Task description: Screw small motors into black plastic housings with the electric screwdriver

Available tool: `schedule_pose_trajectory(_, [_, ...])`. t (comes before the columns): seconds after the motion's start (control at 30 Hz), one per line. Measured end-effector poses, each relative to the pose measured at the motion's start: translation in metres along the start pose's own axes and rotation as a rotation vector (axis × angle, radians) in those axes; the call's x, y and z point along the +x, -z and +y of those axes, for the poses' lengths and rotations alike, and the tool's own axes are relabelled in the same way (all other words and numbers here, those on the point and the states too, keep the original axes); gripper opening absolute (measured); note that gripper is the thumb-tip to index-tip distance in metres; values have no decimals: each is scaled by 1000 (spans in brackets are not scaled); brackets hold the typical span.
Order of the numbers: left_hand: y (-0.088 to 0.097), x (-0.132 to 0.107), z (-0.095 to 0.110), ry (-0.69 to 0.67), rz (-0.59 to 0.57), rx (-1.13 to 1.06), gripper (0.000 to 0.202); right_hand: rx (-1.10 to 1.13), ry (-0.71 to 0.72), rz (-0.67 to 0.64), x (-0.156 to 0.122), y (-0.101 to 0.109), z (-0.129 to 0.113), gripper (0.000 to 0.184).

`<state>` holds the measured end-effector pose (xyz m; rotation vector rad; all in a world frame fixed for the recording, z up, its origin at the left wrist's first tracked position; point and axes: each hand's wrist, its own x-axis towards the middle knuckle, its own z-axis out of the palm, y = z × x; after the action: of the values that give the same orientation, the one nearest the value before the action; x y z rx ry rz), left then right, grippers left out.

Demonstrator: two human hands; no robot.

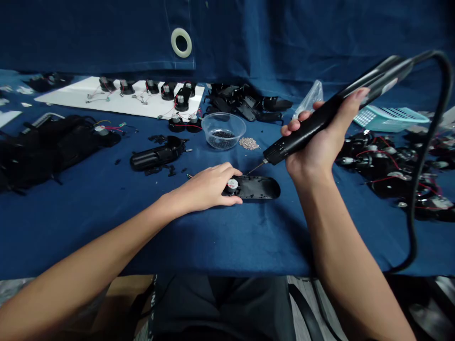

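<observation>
My left hand (pixel 209 187) is closed around the left end of a long black plastic housing (pixel 259 187), which lies open side up on the cloth. A round silver motor (pixel 232 184) shows between thumb and fingers. In my right hand (pixel 320 137) is a black corded electric screwdriver (pixel 313 118), tilted down to the left. Its thin bit reaches the housing's upper edge near my left fingertips; whether it touches a screw I cannot tell. Behind the housing stand a clear plastic bowl (pixel 209 125) with small dark pieces inside and a little heap of silver screws (pixel 249 143).
A black shell (pixel 156 155) with small black parts lies left of the bowl. Motor assemblies stand on a white board (pixel 138 105) behind. Black housings (pixel 245 102), a turquoise basket (pixel 387 121) and wired assemblies (pixel 387 166) lie farther right. The screwdriver cable (pixel 415 208) loops down the right side.
</observation>
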<state>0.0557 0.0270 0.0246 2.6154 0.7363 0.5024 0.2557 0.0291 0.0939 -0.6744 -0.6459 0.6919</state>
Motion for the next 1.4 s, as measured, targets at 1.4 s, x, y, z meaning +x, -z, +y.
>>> schedule_pose_trajectory(1.4, [3,1,2,28,-54,68,56,-220,26,-205,-33,-10,14,48])
